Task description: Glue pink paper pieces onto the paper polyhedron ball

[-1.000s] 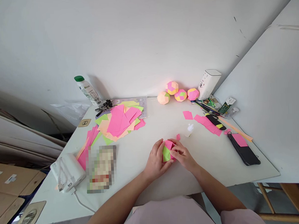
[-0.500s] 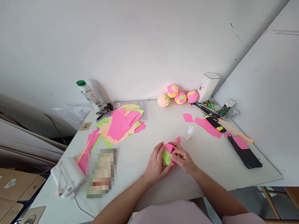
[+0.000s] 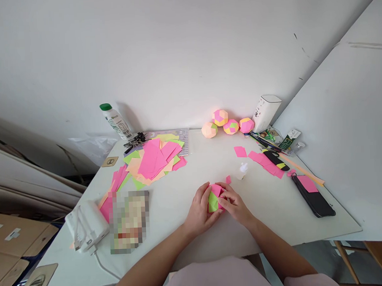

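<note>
Between my hands is a partly visible paper ball with pink and green faces, low over the white table. My left hand curls around its left side, thumb underneath near the front. My right hand grips the right edge, its thumb and fingers pressed on the pink paper. Much of the ball is covered by my fingers. Just beyond them lies a small pink paper piece, and past it a small white-tipped bottle. A pink paper diamond lies farther back.
Several finished paper balls sit by the wall beside a white container. Left are a heap of coloured paper, keys, a green-capped bottle and a white charger. A utility knife and black pouch lie right.
The view has shifted very slightly. Both hands stay around the paper ball in nearly the same pose.
</note>
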`<state>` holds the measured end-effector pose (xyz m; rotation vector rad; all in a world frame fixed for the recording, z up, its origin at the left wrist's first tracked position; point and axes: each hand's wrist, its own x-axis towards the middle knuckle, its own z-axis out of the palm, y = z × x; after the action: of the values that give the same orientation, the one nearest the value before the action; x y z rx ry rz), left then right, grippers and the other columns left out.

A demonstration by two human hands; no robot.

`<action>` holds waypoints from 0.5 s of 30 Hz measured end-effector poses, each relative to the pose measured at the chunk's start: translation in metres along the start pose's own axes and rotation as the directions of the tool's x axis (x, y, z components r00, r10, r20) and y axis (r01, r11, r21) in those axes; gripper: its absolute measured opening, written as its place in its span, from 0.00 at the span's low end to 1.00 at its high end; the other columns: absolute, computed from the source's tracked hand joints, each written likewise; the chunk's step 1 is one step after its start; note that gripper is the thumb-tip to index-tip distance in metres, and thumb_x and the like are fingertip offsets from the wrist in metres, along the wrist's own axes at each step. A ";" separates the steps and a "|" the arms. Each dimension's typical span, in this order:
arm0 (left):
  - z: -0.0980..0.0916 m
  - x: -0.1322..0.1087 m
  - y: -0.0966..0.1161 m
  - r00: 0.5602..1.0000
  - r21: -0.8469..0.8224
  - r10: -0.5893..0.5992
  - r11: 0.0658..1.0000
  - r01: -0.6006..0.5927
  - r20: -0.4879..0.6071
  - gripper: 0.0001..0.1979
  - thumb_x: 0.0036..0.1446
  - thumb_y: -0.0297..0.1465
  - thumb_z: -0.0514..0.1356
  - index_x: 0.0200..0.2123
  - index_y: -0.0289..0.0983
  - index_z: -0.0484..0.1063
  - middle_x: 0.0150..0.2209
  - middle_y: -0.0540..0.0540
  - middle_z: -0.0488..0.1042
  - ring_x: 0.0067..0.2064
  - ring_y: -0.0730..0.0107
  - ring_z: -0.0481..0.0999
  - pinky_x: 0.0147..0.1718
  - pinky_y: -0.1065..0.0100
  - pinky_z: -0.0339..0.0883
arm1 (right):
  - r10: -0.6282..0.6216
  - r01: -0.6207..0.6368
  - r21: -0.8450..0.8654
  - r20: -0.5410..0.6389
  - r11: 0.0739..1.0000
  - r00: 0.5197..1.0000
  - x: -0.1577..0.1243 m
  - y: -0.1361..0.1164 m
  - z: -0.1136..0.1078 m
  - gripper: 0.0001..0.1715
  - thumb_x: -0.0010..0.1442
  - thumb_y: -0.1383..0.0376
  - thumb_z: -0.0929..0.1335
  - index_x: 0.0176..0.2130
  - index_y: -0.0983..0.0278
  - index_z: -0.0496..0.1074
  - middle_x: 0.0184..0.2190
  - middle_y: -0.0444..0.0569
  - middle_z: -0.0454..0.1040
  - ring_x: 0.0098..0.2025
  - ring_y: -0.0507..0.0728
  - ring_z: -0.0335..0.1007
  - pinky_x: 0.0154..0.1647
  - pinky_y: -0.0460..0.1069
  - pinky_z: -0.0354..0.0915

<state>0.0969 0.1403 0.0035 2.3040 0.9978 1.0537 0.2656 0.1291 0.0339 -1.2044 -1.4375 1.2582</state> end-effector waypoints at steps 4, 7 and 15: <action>0.000 0.000 0.000 1.000 0.004 0.003 1.000 -0.003 0.001 0.33 0.61 0.40 0.54 0.63 0.38 0.41 0.60 0.30 0.52 0.62 0.48 0.57 0.53 0.46 0.63 | 0.001 -0.001 -0.004 0.001 1.000 1.000 -0.001 0.000 0.000 0.17 0.58 0.56 0.66 0.23 0.62 0.67 0.55 0.52 0.62 0.57 0.61 0.59 0.56 0.56 0.58; -0.001 0.001 0.000 1.000 0.008 -0.003 1.000 0.003 0.003 0.33 0.61 0.40 0.54 0.63 0.38 0.42 0.60 0.30 0.53 0.62 0.49 0.57 0.53 0.47 0.63 | -0.001 0.001 -0.007 0.000 1.000 1.000 -0.001 0.001 0.000 0.17 0.58 0.56 0.66 0.23 0.62 0.67 0.55 0.52 0.62 0.57 0.61 0.59 0.56 0.56 0.58; -0.001 0.001 0.000 1.000 0.011 0.002 1.000 -0.002 0.003 0.33 0.61 0.40 0.54 0.63 0.38 0.42 0.60 0.30 0.53 0.62 0.49 0.57 0.53 0.47 0.63 | -0.001 0.001 -0.011 -0.004 1.000 1.000 0.000 0.000 0.000 0.16 0.58 0.56 0.66 0.23 0.62 0.67 0.55 0.52 0.63 0.57 0.62 0.59 0.56 0.56 0.58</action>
<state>0.0964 0.1407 0.0045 2.3150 1.0024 1.0477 0.2658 0.1292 0.0338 -1.2120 -1.4437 1.2481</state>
